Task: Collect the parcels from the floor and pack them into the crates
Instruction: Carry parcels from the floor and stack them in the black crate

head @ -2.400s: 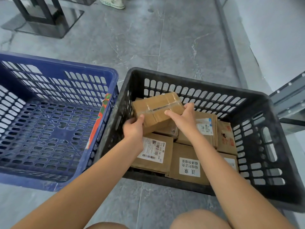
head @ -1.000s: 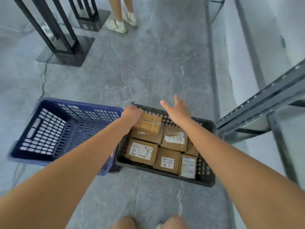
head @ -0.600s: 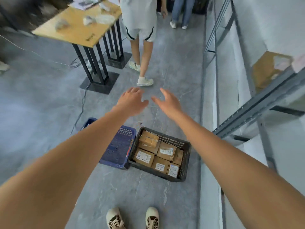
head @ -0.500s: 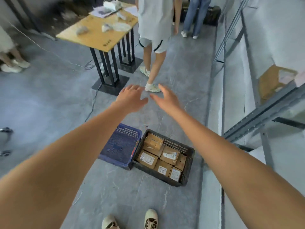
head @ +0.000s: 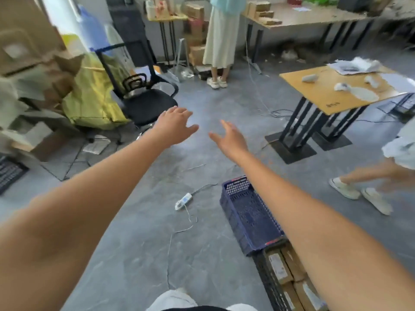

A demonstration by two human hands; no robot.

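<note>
Above the grey floor, left hand and right hand reach out empty with fingers spread, the blue crate below the right forearm, and the black crate touching its near end holds the parcels.

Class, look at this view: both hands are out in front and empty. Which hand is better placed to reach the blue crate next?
Probably the right hand: its forearm passes over the blue crate. The left hand is out over bare floor. Both are open and hold nothing.
</note>
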